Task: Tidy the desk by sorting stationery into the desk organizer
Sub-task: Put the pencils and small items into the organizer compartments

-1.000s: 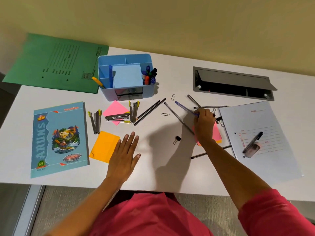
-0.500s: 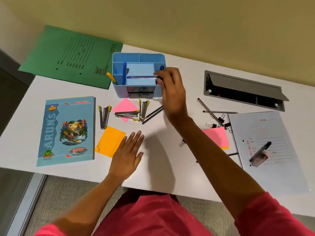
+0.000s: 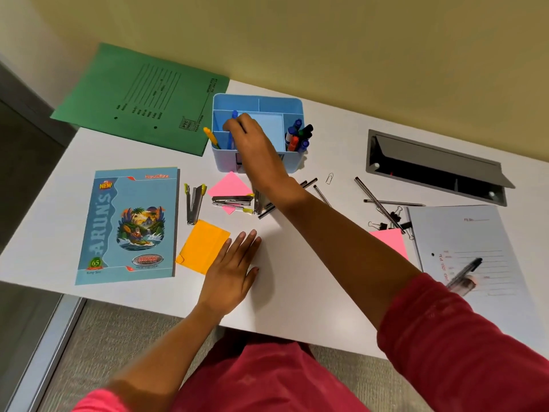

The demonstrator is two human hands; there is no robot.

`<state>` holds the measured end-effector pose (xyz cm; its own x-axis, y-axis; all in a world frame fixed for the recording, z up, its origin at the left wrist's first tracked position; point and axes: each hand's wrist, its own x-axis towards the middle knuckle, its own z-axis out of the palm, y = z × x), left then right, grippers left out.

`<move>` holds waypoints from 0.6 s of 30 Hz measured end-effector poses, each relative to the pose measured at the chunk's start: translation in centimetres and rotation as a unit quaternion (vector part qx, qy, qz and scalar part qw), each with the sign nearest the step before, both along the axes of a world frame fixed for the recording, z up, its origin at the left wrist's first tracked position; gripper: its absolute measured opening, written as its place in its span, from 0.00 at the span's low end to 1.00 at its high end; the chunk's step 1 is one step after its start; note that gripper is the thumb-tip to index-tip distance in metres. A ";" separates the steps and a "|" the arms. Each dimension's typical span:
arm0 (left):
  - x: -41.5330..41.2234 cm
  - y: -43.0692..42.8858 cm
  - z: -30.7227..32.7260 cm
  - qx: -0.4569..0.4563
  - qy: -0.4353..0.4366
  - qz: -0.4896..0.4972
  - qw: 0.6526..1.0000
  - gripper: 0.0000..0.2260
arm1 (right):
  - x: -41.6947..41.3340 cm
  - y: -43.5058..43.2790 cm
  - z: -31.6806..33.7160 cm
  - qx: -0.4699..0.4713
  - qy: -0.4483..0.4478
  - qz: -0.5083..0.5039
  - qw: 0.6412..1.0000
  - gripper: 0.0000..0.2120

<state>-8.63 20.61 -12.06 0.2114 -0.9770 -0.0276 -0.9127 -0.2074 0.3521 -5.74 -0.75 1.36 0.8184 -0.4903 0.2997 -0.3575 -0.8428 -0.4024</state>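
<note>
Few things are sorted yet: at 12 o'clock my right hand (image 3: 251,141) fingers pinch a blue pen (image 3: 234,115) in the desk organizer (image 3: 279,99), markers (image 3: 298,135) at its right; staplers (image 3: 231,200), loose pens (image 3: 375,200) and clips (image 3: 395,217) wait on the counter (image 3: 297,278); left hand (image 3: 231,269) fingers lie released at 6

Red top (image 3: 267,379), sleeves pushed up, bare forearms, no jewellery visible

Desk organizer (image 3: 292,165), blue: right hand (image 3: 249,138) above it, fingers pinching a blue pen (image 3: 230,142) standing in the left compartment; markers (image 3: 298,136) in the right compartment. Left hand (image 3: 231,269) flat on the desk (image 3: 297,278), touching the orange notes (image 3: 202,248). Staplers (image 3: 231,200), pencils (image 3: 377,200), binder clips (image 3: 395,217) loose.
</note>
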 end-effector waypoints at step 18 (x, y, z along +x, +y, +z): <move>0.2 0.6 -0.5 0.031 -0.015 0.008 0.999 0.25 | -20.5 6.0 -5.7 0.096 -0.103 -0.335 0.932 0.13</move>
<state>-8.40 21.23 -12.56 0.2278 -0.9703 -0.0813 -0.9190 -0.2418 0.3114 -26.25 5.29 -4.37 0.2432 -0.9312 0.2716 -0.6762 -0.3636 -0.6408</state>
